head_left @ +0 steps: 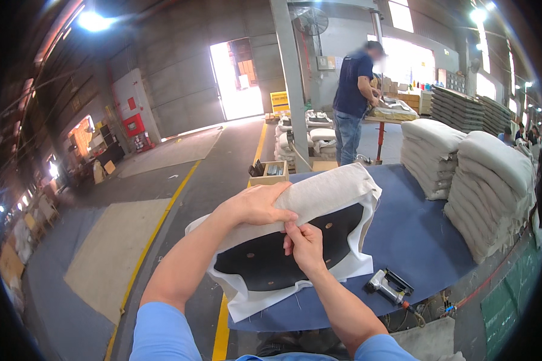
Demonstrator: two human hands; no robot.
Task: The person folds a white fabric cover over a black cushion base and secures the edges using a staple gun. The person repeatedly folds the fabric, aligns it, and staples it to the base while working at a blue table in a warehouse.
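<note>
A padded seat cushion (pixel 331 189) in light grey fabric is tilted up on the blue-covered table (pixel 415 231), its underside toward me. A black base panel (pixel 265 266) with several small round holes shows there, framed by the loose white fabric edge (pixel 247 305). My left hand (pixel 256 204) is closed over the cushion's upper left side, thumb pressing near the fabric's edge. Against that thumb, my right hand (pixel 305 245) pinches the fabric edge with curled fingers. To the right of the cushion lies a staple gun (pixel 390 287) with a hose fitting.
Tall stacks of grey cushions (pixel 490 192) stand along the table's right side. Beyond the far edge is a wooden box (pixel 270 174) with dark pieces. A person (pixel 352 90) works at another table behind. Hoses (pixel 445 307) hang by the near right edge.
</note>
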